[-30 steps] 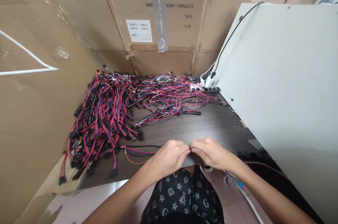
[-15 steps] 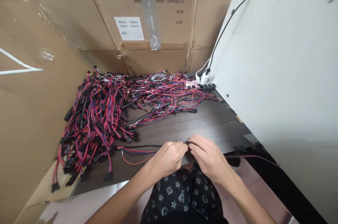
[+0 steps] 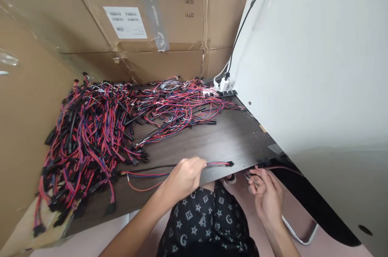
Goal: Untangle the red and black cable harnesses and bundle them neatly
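Dark wood-grain tabletop (image 3: 236,135), bare toward the front right. Left side: dense heap of red, black and blue wire harnesses (image 3: 85,140) with black connectors, some spilling over the front edge. Behind, centre: looser tangle of thinner red-blue wires (image 3: 182,105). Far corner: white plug (image 3: 223,84).

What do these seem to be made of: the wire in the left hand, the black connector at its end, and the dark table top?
The wire looks like copper inside soft plastic insulation: it is thin, coloured and bends easily, though no metal shows. The connector seems moulded black plastic, with a dull finish. The table top looks like wood-grain laminate with a slight sheen; real wood cannot be excluded.
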The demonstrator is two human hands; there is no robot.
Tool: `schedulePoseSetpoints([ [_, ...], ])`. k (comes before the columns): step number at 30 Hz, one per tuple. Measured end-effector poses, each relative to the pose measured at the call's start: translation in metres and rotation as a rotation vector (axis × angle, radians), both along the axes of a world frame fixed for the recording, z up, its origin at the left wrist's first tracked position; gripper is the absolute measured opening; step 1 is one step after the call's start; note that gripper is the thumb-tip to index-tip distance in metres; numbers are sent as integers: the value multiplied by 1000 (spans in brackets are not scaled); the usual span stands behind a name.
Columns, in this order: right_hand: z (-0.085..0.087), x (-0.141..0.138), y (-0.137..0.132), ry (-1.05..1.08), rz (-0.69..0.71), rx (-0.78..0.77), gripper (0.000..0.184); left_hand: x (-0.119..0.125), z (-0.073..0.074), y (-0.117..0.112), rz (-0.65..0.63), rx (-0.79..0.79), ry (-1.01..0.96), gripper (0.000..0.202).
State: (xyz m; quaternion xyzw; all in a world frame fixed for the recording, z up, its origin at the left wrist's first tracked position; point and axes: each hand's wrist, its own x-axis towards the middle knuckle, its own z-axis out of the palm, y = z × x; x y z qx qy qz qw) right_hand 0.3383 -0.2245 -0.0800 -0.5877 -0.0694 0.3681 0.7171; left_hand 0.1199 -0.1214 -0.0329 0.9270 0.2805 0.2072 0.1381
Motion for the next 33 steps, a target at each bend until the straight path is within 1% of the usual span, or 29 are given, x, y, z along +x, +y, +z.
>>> schedulePoseSetpoints([
  [3,4,-2,6,-16,-45,23,36,1,1,-1,6,-3,13,25],
  [6,2,-1,9,-61,-113,51,35,1,1,-3,9,-3,38,25],
  [10,-1,1,7,-219,-126,70,26,-1,2,-4,16,-6,93,26],
  [12,6,0,0,-349,-117,81,21,-3,4,-4,22,-14,106,26],
  [14,20,-2,-7,-494,-80,116,14,-4,6,-3,19,-27,105,26],
  [15,30,-2,-8,-567,-19,147,10,-4,7,-2,15,-37,104,26],
  [16,40,-3,-8,-645,84,192,6,-4,8,-1,11,-48,105,26],
  [17,51,-2,-4,-728,241,246,5,-3,8,-1,8,-61,109,26],
  [19,69,0,10,-910,657,344,7,-2,9,0,4,-85,129,24],
  [20,76,1,20,-993,868,360,8,-2,10,0,0,-97,145,23],
  [21,82,1,32,-1064,1053,354,9,-2,10,0,-5,-107,161,22],
  [23,88,1,56,-1159,1323,295,13,-1,11,-1,-14,-121,188,19],
  [26,91,-4,86,-1217,1601,254,18,-1,12,-1,-18,-133,198,19],
  [28,92,-9,101,-1232,1750,259,19,-1,13,0,-19,-142,193,20],
  [30,94,-14,110,-1250,1838,263,20,0,14,1,-25,-145,196,21],
  [33,96,-20,118,-1291,1870,276,19,1,16,4,-36,-160,209,20],
])
